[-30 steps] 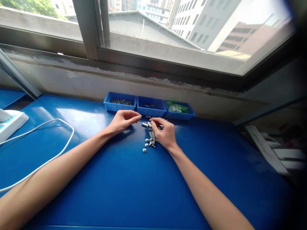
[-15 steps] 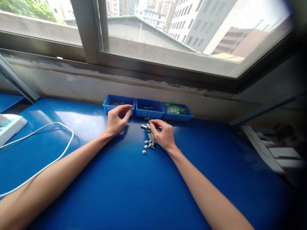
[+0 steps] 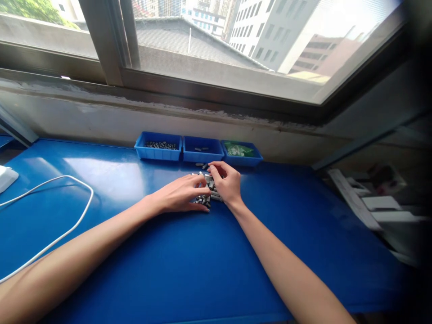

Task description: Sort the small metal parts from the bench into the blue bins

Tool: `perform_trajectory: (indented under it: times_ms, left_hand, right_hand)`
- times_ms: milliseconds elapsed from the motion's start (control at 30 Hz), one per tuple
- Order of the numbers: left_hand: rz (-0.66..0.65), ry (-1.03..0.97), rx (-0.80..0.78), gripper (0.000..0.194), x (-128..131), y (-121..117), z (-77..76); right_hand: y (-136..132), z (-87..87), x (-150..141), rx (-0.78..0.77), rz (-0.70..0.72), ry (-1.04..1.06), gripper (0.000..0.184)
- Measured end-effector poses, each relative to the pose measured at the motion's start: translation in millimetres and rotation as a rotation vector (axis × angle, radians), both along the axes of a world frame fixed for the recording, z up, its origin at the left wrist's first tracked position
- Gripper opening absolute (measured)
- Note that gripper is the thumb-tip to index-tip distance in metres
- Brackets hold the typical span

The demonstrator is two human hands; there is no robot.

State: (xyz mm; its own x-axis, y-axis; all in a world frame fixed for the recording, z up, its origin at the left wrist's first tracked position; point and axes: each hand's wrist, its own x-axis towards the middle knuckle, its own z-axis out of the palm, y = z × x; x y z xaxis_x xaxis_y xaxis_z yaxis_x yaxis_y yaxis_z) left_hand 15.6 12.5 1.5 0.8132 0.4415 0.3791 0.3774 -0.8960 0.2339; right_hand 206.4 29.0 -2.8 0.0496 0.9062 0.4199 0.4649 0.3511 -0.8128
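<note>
A small pile of metal parts (image 3: 212, 185), short dark and silvery cylinders, lies on the blue table in front of me. Over its left side is my left hand (image 3: 182, 193), fingers apart and curved around the pieces, hiding some of them. My right hand (image 3: 229, 182) is at the pile's far right, thumb and forefinger pinched on a small dark cylinder (image 3: 205, 166). Just beyond lies another dark cylinder (image 3: 199, 164), close to the bins.
Against the wall stand three blue bins: the left bin (image 3: 158, 154) holds many small metal parts, the middle bin (image 3: 202, 156) a few cylinders, the right bin (image 3: 242, 159) a green and clear plastic bag. A white cable (image 3: 81, 216) loops along the left, near a white power strip (image 3: 6, 177).
My left hand went back towards the left bin, then came forward and right onto the pile. My right hand stays by the pile, with a dark cylinder now showing at its fingertips.
</note>
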Motion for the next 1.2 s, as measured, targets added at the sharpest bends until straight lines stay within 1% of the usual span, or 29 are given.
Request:
perform_trajectory:
  times_ms: [133,300,367,433,500,567,600,667,733,900,1033,1133,1200]
  left_hand:
    - [0.028,-0.021,-0.042,0.023,0,3,-1.5]
    - [0.091,-0.086,-0.106,0.017,-10,7,-0.6]
    - [0.133,-0.123,-0.142,0.016,-15,10,-2.7]
    - [0.178,-0.171,-0.172,0.016,-19,13,-5.2]
    - [0.222,-0.220,-0.180,0.017,-20,15,-7.0]
    - [0.256,-0.259,-0.169,0.020,-20,15,-7.2]
    - [0.268,-0.275,-0.159,0.020,-19,15,-6.8]
    - [0.280,-0.285,-0.138,0.022,-18,14,-5.5]
    - [0.284,-0.269,-0.116,0.023,-18,13,-4.2]
    - [0.293,-0.236,-0.071,0.024,-18,12,-2.7]
    - [0.347,-0.260,-0.053,0.026,-17,11,-1.8]
    - [0.375,-0.251,-0.054,0.028,-17,12,-2.4]
    - [0.368,-0.233,-0.056,0.031,-16,12,-3.5]
  right_hand:
    - [-1,1.2,-1,-0.008,0.003,0.011,0.021]
    - [-1,-0.5,-1,-0.017,0.011,0.030,0.022]
    - [-1,2.7,1,-0.020,0.021,0.053,0.024]
    - [-1,10.6,5,-0.017,0.038,0.039,0.025]
    - [-3,21.7,12,-0.014,0.088,-0.067,0.024]
    - [-6,32.1,22,-0.024,0.229,-0.289,0.022]
    - [-8,35.8,26,-0.028,0.301,-0.386,0.024]
    - [-10,38.9,33,-0.046,0.375,-0.498,0.026]
    - [-10,37.1,36,-0.060,0.415,-0.528,0.025]
    - [-9,27.3,29,-0.021,0.458,-0.439,0.017]
    - [-11,24.9,19,-0.063,0.453,-0.198,0.026]
    - [-3,26.6,14,-0.092,0.412,-0.060,0.029]
    - [11,28.9,11,-0.068,0.352,-0.030,0.029]
